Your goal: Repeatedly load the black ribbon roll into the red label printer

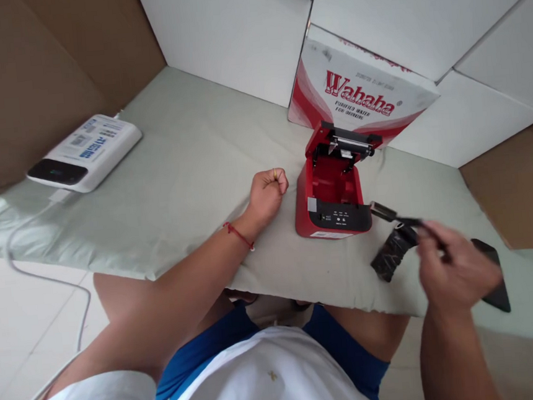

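Shirt; printer on green cloth, panels behind

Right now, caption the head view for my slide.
Right hand holds a dark tool beside an open red device; left hand clenched nearby.

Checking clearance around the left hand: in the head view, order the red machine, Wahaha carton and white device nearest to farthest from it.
1. Red machine, just right of the left hand.
2. Wahaha carton, behind the machine.
3. White device, away on the left.
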`<action>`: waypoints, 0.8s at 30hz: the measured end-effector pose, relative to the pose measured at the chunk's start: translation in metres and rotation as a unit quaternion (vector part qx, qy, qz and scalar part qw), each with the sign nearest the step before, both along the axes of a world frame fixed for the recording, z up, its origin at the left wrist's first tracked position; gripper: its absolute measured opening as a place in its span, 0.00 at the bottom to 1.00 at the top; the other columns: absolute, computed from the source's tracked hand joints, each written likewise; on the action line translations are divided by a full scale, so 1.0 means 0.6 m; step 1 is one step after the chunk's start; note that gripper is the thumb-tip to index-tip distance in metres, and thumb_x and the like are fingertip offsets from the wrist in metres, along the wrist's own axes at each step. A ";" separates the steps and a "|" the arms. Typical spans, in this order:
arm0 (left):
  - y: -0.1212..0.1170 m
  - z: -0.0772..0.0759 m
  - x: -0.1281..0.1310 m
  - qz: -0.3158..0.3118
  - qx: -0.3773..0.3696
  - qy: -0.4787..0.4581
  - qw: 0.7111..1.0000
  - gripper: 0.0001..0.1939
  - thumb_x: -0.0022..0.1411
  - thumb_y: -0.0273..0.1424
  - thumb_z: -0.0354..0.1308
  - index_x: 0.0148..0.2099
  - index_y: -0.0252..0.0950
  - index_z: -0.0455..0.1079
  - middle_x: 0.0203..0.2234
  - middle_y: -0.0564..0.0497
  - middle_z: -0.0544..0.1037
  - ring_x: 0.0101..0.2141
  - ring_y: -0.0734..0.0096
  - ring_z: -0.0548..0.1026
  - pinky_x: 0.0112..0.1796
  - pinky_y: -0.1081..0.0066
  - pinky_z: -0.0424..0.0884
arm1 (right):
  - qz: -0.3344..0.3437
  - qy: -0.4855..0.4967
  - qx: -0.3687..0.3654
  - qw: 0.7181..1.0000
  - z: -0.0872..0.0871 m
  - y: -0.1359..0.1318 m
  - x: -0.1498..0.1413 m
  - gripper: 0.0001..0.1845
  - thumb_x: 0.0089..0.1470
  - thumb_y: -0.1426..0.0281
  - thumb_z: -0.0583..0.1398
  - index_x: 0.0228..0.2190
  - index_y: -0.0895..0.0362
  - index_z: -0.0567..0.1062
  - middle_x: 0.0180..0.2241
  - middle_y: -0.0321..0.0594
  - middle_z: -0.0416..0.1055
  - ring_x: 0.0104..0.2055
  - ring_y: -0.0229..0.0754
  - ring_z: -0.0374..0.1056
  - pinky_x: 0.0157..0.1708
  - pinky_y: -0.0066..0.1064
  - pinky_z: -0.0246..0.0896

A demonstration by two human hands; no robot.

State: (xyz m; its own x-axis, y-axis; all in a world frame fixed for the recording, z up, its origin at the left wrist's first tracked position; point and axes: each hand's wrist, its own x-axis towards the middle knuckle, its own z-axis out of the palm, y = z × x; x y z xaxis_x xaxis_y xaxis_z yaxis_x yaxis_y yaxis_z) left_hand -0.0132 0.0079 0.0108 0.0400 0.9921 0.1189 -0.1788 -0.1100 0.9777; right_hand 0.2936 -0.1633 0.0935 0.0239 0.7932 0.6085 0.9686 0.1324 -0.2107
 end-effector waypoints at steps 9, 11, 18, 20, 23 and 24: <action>-0.001 0.011 0.004 0.030 -0.018 -0.004 0.999 0.08 0.55 0.28 0.62 0.37 0.40 0.68 0.25 0.57 0.65 0.27 0.71 0.61 0.32 0.68 0.59 | 0.071 0.118 -0.106 0.985 -0.036 -0.046 0.045 0.25 0.73 0.51 0.58 0.59 0.52 0.84 0.51 0.50 0.86 0.47 0.52 0.83 0.42 0.40 0.76; -0.002 0.013 0.004 0.064 -0.006 0.005 0.998 0.14 0.55 0.27 0.66 0.38 0.41 0.63 0.26 0.59 0.62 0.27 0.73 0.59 0.32 0.70 0.59 | -0.116 0.124 -0.037 0.985 -0.038 -0.023 0.083 0.25 0.68 0.50 0.62 0.51 0.54 0.88 0.36 0.44 0.83 0.32 0.46 0.75 0.38 0.39 0.71; -0.011 0.011 0.004 0.004 0.028 0.069 0.997 0.26 0.59 0.32 0.64 0.25 0.41 0.46 0.21 0.59 0.50 0.25 0.75 0.47 0.29 0.68 0.49 | -0.167 0.055 -0.244 0.954 -0.070 0.065 0.151 0.34 0.53 0.42 0.61 0.43 0.55 0.89 0.37 0.51 0.83 0.35 0.55 0.76 0.44 0.53 0.73; -0.013 0.012 0.006 -0.004 0.034 0.066 0.997 0.28 0.60 0.36 0.65 0.25 0.41 0.45 0.20 0.60 0.49 0.25 0.75 0.46 0.29 0.68 0.48 | -0.155 0.048 -0.262 0.951 -0.059 0.070 0.151 0.31 0.50 0.42 0.63 0.40 0.53 0.89 0.39 0.52 0.85 0.37 0.59 0.79 0.44 0.54 0.74; -0.015 0.014 0.008 -0.022 0.034 0.063 0.997 0.32 0.61 0.44 0.68 0.25 0.41 0.45 0.20 0.60 0.48 0.25 0.76 0.46 0.28 0.68 0.47 | -0.056 0.059 -0.343 0.936 0.004 0.057 0.143 0.27 0.50 0.41 0.68 0.36 0.49 0.90 0.37 0.47 0.87 0.36 0.58 0.82 0.38 0.48 0.79; -0.015 0.015 0.009 -0.030 0.029 0.064 0.997 0.34 0.61 0.47 0.68 0.25 0.41 0.45 0.20 0.60 0.48 0.25 0.76 0.45 0.28 0.68 0.46 | 0.018 0.068 -0.390 0.918 0.037 0.050 0.138 0.25 0.51 0.43 0.69 0.38 0.48 0.90 0.38 0.46 0.88 0.36 0.57 0.83 0.35 0.45 0.80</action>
State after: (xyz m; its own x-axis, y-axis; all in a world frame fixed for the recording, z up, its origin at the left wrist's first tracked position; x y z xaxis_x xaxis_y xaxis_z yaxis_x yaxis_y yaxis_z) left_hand -0.0079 -0.0012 0.0195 0.1186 0.9788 0.1668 -0.0602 -0.1606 0.9852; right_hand 0.3762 -0.1334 0.1157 0.0238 0.9881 -0.1520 0.9242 -0.0797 -0.3735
